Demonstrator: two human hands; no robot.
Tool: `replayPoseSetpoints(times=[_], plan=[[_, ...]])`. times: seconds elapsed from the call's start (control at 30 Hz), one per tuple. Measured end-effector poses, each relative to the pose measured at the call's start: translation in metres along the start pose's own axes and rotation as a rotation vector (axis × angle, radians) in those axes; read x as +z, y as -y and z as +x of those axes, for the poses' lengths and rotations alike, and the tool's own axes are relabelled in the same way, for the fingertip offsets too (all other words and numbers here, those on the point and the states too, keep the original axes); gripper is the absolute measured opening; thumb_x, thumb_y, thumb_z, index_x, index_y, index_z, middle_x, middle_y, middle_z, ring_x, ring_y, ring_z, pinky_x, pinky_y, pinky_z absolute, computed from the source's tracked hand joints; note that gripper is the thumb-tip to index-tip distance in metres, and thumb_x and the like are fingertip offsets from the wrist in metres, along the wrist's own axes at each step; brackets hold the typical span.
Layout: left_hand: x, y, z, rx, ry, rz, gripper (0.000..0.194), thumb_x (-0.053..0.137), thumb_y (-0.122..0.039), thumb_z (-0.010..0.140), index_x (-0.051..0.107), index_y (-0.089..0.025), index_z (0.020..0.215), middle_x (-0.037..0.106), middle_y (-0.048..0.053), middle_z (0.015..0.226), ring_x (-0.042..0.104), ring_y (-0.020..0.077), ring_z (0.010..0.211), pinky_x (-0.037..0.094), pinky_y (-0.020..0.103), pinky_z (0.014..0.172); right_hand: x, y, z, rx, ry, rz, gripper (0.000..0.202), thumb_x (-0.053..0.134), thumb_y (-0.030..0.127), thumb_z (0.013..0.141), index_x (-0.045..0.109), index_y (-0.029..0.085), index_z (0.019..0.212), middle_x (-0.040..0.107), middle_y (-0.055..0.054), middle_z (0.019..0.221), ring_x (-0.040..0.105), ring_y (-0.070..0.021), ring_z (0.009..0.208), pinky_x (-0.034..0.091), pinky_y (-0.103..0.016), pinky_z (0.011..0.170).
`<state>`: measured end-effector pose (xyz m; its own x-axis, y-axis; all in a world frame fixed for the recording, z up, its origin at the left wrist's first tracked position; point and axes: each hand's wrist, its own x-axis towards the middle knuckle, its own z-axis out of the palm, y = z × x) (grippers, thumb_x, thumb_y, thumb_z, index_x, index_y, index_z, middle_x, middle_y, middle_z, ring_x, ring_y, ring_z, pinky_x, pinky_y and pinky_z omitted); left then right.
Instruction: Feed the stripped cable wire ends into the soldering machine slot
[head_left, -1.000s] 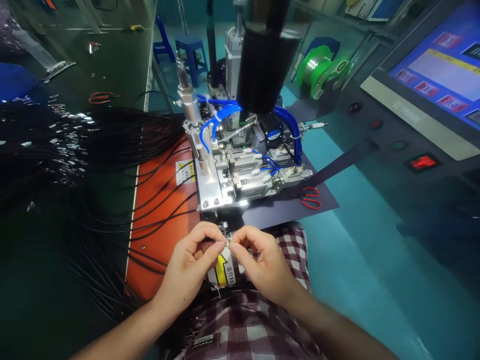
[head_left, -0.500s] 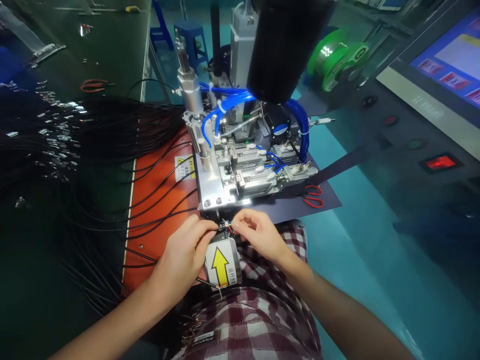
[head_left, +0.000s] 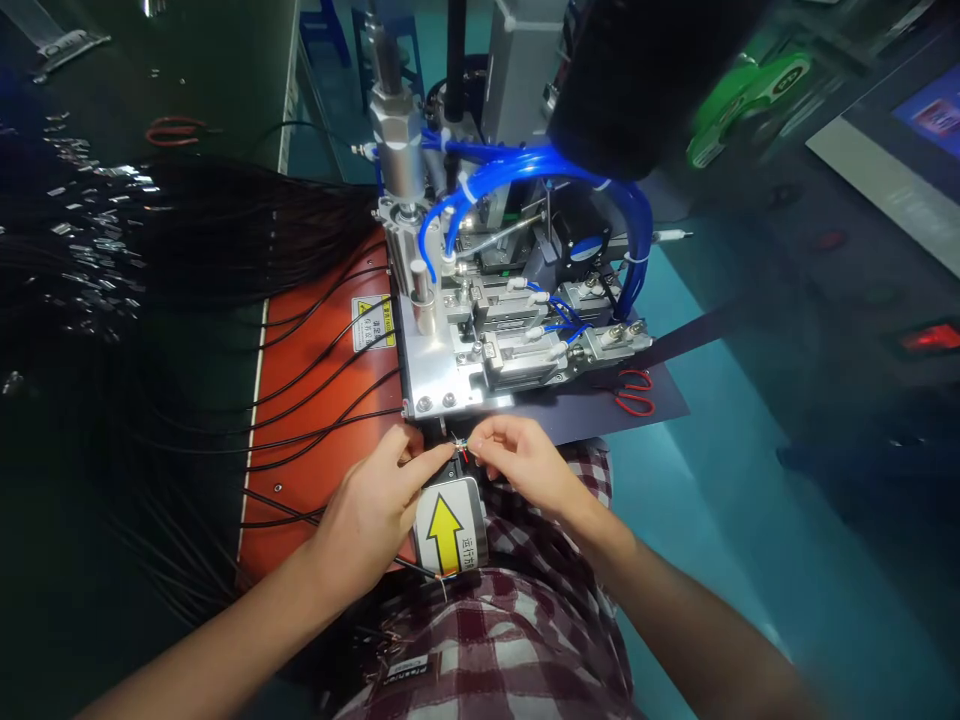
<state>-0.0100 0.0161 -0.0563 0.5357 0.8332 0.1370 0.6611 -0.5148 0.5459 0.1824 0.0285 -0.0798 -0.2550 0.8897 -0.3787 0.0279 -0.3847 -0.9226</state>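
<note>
Close in front of me, both hands meet over a small dark fixture [head_left: 451,472] at the machine's front edge. My left hand [head_left: 369,492] is closed, its thumb pressed at the stripped end of a cable; the fingers partly hide the cable. From the right, my right hand [head_left: 523,465] pinches the tips of the thin coloured wires [head_left: 462,446] that fan out there, one of them red. A second black cable [head_left: 414,566] with bared wire ends lies below, beside the yellow arrow plate [head_left: 445,530].
Beyond the hands stands a metal machine [head_left: 517,345] with blue air hoses [head_left: 525,160]. Several black cables [head_left: 322,440] cross the orange-red panel [head_left: 300,385] on the left. Red-handled scissors [head_left: 636,393] lie right of the machine; red-handled pliers [head_left: 176,130] lie far left.
My left thumb has slid forward over the wire end, and the left index finger has drawn back and curled. The right hand keeps its pinch. The view has shifted slightly.
</note>
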Motion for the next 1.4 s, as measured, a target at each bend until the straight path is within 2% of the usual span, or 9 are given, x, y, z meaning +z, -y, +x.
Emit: replayPoseSetpoints(times=[0.27,0.47,0.63,0.73,0.87,1.07,1.17,1.27,1.4], plan=[[-0.001,-0.003,-0.001,-0.009,0.033,0.105,0.036,0.035,-0.014,0.091,0.060,-0.018,0.115,0.050,0.007,0.090,0.056,0.0144,0.068,0.048,0.025,0.058,0.002,-0.003,-0.001,-0.033,-0.045,-0.091,0.011,0.055,0.025,0.078,0.058,0.016,0.074,0.052,0.003,0.060,0.046,-0.0106,0.051,0.036,-0.022,0.047],[-0.001,-0.002,-0.002,0.074,0.032,0.224,0.037,0.037,-0.009,0.087,0.059,-0.015,0.116,0.052,0.009,0.089,0.057,0.0186,0.071,0.047,0.027,0.056,0.005,-0.003,-0.003,-0.043,-0.132,-0.261,0.014,0.054,0.026,0.080,0.057,0.017,0.071,0.051,0.003,0.057,0.048,-0.0117,0.052,0.039,-0.023,0.048],[0.000,-0.001,-0.001,0.092,0.046,0.255,0.037,0.039,-0.007,0.085,0.057,-0.014,0.116,0.052,0.009,0.089,0.057,0.0191,0.071,0.047,0.028,0.057,0.001,-0.001,-0.005,-0.027,-0.115,-0.261,0.014,0.053,0.028,0.082,0.060,0.017,0.076,0.054,0.002,0.060,0.049,-0.0117,0.051,0.040,-0.023,0.048],[0.000,-0.001,-0.001,0.097,0.023,0.234,0.036,0.040,-0.008,0.085,0.057,-0.015,0.116,0.051,0.007,0.087,0.056,0.0182,0.070,0.047,0.027,0.056,0.003,0.000,-0.008,-0.109,-0.195,-0.329,0.014,0.056,0.029,0.082,0.062,0.017,0.080,0.057,0.001,0.064,0.049,-0.0116,0.053,0.040,-0.024,0.051],[0.001,-0.001,-0.001,0.092,0.016,0.227,0.036,0.040,-0.007,0.085,0.057,-0.015,0.116,0.052,0.008,0.089,0.057,0.0184,0.070,0.048,0.027,0.056,0.011,-0.002,-0.008,-0.189,-0.242,-0.382,0.013,0.055,0.025,0.082,0.061,0.018,0.073,0.056,0.001,0.063,0.049,-0.0118,0.055,0.040,-0.024,0.055],[0.000,-0.002,-0.001,0.069,0.024,0.222,0.036,0.039,-0.007,0.086,0.058,-0.017,0.115,0.055,0.009,0.089,0.058,0.0191,0.071,0.050,0.028,0.057,0.007,-0.004,-0.002,0.013,-0.162,-0.233,0.017,0.054,0.029,0.080,0.058,0.017,0.068,0.051,0.003,0.054,0.043,-0.0111,0.045,0.034,-0.023,0.043],[0.000,-0.002,-0.001,0.074,0.014,0.220,0.035,0.039,-0.007,0.086,0.059,-0.017,0.113,0.055,0.009,0.088,0.058,0.0186,0.068,0.050,0.028,0.057,0.008,-0.001,-0.006,-0.087,-0.268,-0.398,0.019,0.053,0.030,0.084,0.063,0.018,0.074,0.056,0.001,0.058,0.047,-0.0128,0.049,0.036,-0.024,0.049],[0.000,-0.001,-0.002,0.065,0.028,0.229,0.035,0.040,-0.007,0.085,0.061,-0.016,0.112,0.056,0.009,0.087,0.059,0.0192,0.069,0.051,0.029,0.057,0.018,0.003,-0.011,-0.188,-0.350,-0.563,0.022,0.055,0.038,0.085,0.068,0.021,0.084,0.059,0.001,0.057,0.049,-0.0143,0.050,0.035,-0.026,0.051],[0.001,0.000,-0.002,0.058,0.024,0.230,0.034,0.040,-0.007,0.085,0.063,-0.014,0.110,0.057,0.010,0.087,0.059,0.0201,0.069,0.052,0.030,0.057,0.031,0.007,-0.011,-0.225,-0.418,-0.707,0.024,0.057,0.039,0.085,0.069,0.023,0.072,0.062,0.000,0.056,0.052,-0.0145,0.049,0.033,-0.027,0.051]])
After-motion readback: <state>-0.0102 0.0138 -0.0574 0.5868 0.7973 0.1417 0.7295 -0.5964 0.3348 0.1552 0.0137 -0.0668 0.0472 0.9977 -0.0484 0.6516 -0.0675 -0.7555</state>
